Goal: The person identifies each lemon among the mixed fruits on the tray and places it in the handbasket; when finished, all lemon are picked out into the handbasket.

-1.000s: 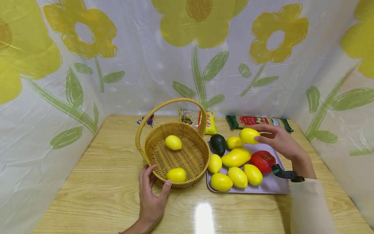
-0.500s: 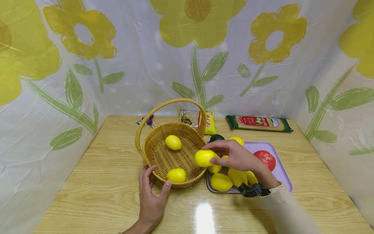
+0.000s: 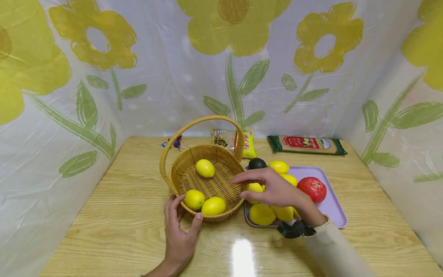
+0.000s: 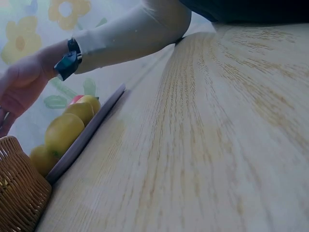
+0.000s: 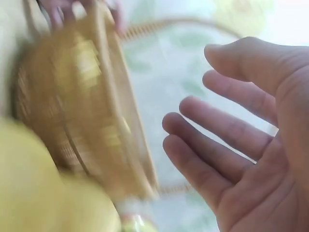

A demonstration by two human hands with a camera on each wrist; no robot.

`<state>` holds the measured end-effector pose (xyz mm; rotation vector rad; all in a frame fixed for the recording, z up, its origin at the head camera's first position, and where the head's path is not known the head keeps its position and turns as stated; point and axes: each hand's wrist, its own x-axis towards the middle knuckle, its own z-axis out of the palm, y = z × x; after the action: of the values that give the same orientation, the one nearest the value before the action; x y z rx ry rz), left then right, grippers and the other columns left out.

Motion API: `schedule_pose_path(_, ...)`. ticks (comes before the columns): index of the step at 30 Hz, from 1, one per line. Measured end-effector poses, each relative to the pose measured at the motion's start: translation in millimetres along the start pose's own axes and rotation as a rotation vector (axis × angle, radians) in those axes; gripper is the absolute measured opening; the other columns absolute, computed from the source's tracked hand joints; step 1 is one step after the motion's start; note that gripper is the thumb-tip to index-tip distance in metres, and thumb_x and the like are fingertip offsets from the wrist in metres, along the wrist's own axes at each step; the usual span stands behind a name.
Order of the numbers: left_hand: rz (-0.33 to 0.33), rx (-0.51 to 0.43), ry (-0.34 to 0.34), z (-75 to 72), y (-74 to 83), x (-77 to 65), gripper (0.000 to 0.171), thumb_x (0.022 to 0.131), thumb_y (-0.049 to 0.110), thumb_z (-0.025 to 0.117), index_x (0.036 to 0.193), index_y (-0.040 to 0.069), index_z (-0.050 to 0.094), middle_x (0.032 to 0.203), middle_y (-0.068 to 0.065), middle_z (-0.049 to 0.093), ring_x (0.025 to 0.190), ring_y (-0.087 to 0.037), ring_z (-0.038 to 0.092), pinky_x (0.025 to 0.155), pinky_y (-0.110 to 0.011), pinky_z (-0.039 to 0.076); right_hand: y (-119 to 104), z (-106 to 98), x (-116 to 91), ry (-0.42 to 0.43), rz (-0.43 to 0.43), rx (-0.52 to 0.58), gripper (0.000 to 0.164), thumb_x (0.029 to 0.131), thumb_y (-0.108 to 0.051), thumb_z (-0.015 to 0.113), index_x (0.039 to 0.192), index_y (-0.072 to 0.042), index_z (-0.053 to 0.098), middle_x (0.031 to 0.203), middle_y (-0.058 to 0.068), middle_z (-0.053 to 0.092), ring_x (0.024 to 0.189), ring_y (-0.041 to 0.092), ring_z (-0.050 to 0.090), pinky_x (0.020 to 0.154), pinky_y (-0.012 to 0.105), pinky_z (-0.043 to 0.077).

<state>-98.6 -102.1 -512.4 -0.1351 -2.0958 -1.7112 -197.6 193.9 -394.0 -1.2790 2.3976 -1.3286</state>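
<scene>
A wicker basket (image 3: 235, 209) with an arched handle stands on the table, holding a lemon (image 3: 205, 168) towards its back and two more lemons (image 3: 213, 206) side by side at its front wall. My left hand (image 3: 180, 234) holds the basket's near-left rim, index finger and thumb at its edge. Over the right rim hovers my right hand (image 3: 273, 188), nothing in it; its spread fingers (image 5: 217, 125) show in the right wrist view. Beneath it, a purple tray (image 3: 333, 209) carries several lemons (image 3: 262, 214), a pomegranate-like red fruit (image 3: 312, 189) and a dark green avocado-like fruit (image 3: 257, 163), partly hidden.
Behind the basket lie a yellow-and-clear food packet (image 3: 248, 145) and small wrapped lollipops (image 3: 177, 144). A long green-and-red packet (image 3: 307, 145) lies along the back right. Flower-printed cloth (image 3: 155, 77) encloses the wooden table (image 3: 121, 223) at its back and sides.
My right hand carried a lemon from the tray to the basket and let it go inside. The front lemons shifted in the basket. My left hand stayed at the rim.
</scene>
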Motion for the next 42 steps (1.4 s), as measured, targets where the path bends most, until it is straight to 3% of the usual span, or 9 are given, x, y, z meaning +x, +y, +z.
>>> schedule_pose_path(7,0.004,0.013,0.001,0.2,2.2,-0.8,0.066,0.1,0.008,0.076,0.158,0.004,0.045,0.173,-0.024,0.025,0.157,-0.042,0.034,0.12,-0.009,0.034,47,-56,-29,0.213,0.221,0.021,0.036,0.104,-0.011,0.076,0.14,-0.009,0.073,0.141,0.014,0.073,0.129,0.035,0.07,0.114,0.043,0.057)
schedule_pose_path(11,0.005,0.011,0.003,0.2,2.7,-1.1,0.066,0.1,0.008,0.076,0.158,0.004,0.045,0.173,-0.025,0.025,0.157,-0.043,0.034,0.12,-0.009,0.034,70,-72,-44,0.29,0.325,-0.032,0.039,0.103,-0.013,0.077,0.141,-0.009,0.072,0.145,0.013,0.07,0.137,0.037,0.064,0.118,0.052,0.052)
schedule_pose_path(16,0.006,0.007,0.005,-0.2,2.6,-1.0,0.066,0.1,0.008,0.076,0.158,0.002,0.044,0.172,-0.025,0.025,0.157,-0.043,0.034,0.12,-0.009,0.034,86,-76,-49,0.244,0.42,-0.162,0.044,0.103,-0.017,0.077,0.145,-0.007,0.069,0.151,0.016,0.067,0.144,0.044,0.057,0.118,0.062,0.05)
schedule_pose_path(21,-0.008,0.007,0.002,0.0,2.3,-0.2,0.067,0.1,0.008,0.076,0.158,0.003,0.044,0.172,-0.022,0.025,0.158,-0.041,0.033,0.12,-0.009,0.034,89,-72,-46,0.182,0.449,-0.32,0.039,0.104,-0.014,0.075,0.142,-0.007,0.072,0.145,0.017,0.071,0.136,0.045,0.064,0.112,0.062,0.055)
schedule_pose_path(24,-0.019,0.009,-0.001,0.2,2.4,0.0,0.068,0.099,0.009,0.077,0.159,0.003,0.043,0.173,-0.021,0.025,0.158,-0.04,0.033,0.12,-0.009,0.034,90,-70,-45,0.176,0.467,-0.359,0.039,0.103,-0.011,0.074,0.141,-0.008,0.073,0.142,0.018,0.072,0.131,0.045,0.067,0.11,0.062,0.057)
schedule_pose_path(36,-0.012,0.003,-0.01,-0.7,2.0,-0.6,0.069,0.099,0.007,0.076,0.159,0.002,0.042,0.173,-0.025,0.022,0.158,-0.044,0.033,0.121,-0.009,0.033,90,-68,-45,0.17,0.551,-0.388,0.048,0.104,-0.017,0.074,0.149,-0.003,0.065,0.139,0.027,0.071,0.117,0.045,0.073,0.105,0.062,0.06)
schedule_pose_path(42,-0.008,0.004,-0.012,-0.4,2.3,-1.1,0.067,0.1,0.008,0.075,0.159,0.004,0.043,0.173,-0.025,0.021,0.158,-0.045,0.032,0.121,-0.008,0.032,84,-72,-46,0.25,0.539,-0.342,0.049,0.105,-0.019,0.075,0.15,-0.004,0.062,0.141,0.026,0.068,0.123,0.046,0.069,0.108,0.062,0.058)
